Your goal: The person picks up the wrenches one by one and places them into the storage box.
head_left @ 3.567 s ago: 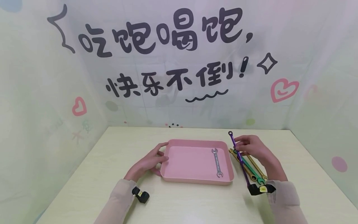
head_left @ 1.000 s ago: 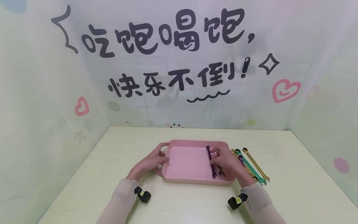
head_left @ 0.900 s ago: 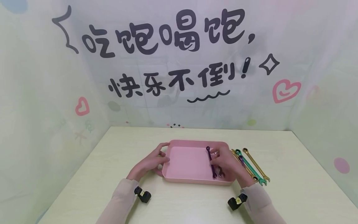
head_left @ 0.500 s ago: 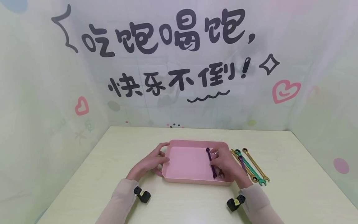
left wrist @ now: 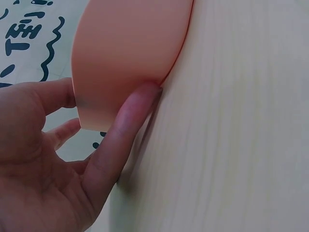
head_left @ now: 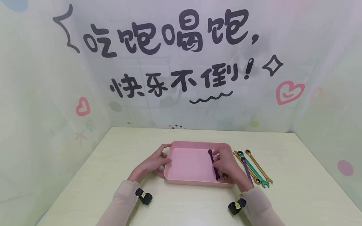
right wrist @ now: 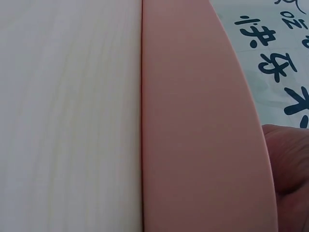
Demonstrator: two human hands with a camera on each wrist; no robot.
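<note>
A pink tray (head_left: 186,166) lies on the table. My left hand (head_left: 151,161) holds its left end, the thumb on the outer wall and other fingers at the rim; the left wrist view shows this grip at the tray (left wrist: 130,58). Inside the tray's right part, my right hand (head_left: 226,161) has its fingertips at a dark purple combination wrench (head_left: 216,171), which lies lengthwise from back to front. Beside it a silver wrench (head_left: 224,176) is mostly hidden under that hand. In the right wrist view, the tray wall (right wrist: 203,121) hides most of my right hand (right wrist: 289,174).
Right of the tray, several wrenches lie bunched on the table: a green one (head_left: 255,171), a second purple one (head_left: 246,169) and gold ones, the outermost gold wrench (head_left: 258,166) a little apart. A printed cloth (head_left: 181,110) stands behind the table.
My right hand has carried the purple wrench from the pile leftward into the tray, then lowered it slightly beside the silver wrench. My left hand has stayed at the tray's left end.
</note>
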